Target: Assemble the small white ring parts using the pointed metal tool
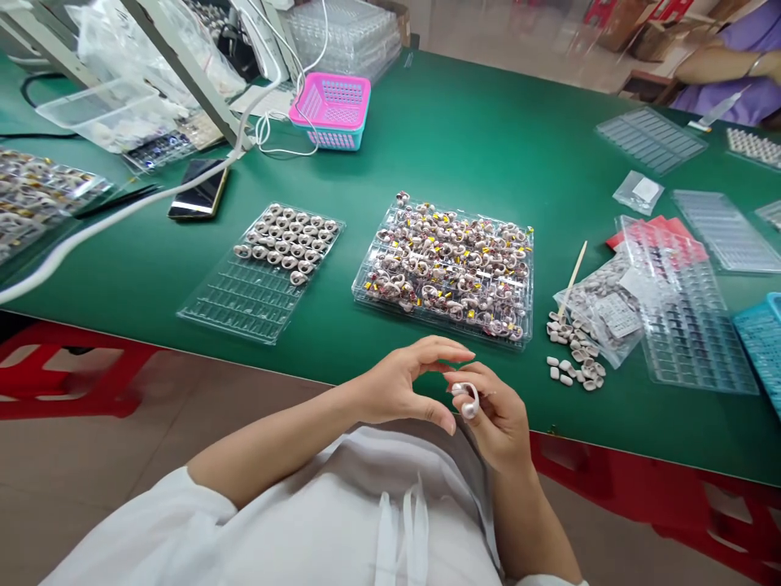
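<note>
My right hand (503, 419) pinches a pearly white C-shaped clip-on earbud (469, 405) just past the table's front edge. Facing it, my left hand (403, 381) is open, thumb and fingers apart, its tips close to the earbud but holding nothing. Beyond both hands lies a stack of clear trays (518, 338) heaped with similar earbud parts showing yellow and dark red bits. To the left, a clear slotted tray (237, 297) carries rows of beige C-shaped pieces (290, 236) in its far part. Small loose beige shells (577, 350) lie to the right.
A wooden stick (573, 277) rests by bagged parts (601, 305) and an overhanging clear tray (695, 325). A phone (200, 191), white cable (122, 224) and pink basket (333, 102) are at the left and back. A co-worker's arm (723, 65) shows at far right.
</note>
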Tool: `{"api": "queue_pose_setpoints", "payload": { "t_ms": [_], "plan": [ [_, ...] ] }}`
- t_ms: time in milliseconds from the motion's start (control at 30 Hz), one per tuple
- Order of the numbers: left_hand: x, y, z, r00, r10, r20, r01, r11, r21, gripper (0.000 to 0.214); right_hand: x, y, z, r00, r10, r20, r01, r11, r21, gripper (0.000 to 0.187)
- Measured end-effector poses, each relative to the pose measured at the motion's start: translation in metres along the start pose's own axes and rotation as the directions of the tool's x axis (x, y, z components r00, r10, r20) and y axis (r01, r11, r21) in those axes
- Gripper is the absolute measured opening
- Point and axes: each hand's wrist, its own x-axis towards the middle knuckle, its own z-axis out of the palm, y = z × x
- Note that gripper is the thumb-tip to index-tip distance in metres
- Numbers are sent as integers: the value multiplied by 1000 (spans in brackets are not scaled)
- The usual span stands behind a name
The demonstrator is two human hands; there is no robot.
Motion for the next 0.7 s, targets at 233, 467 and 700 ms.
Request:
{"api": "queue_pose_setpoints", "payload": {
  "t_ms": [233,467,700],
  "plan": [
    [-5,-14,22,981,196,6,-193,972,-136,56,-14,14,26,959,-141,-245,147,989,7,19],
    [-15,-17,29,981,181,-71,-194,921,-338,46,-13,10,40,947,-157,-282,148,988,-50,30],
    [-13,-14,21,990,122,-77,-139,951,-276,42,-6,11,39,957,-97,-274,102,995,5,17]
  ]
}}
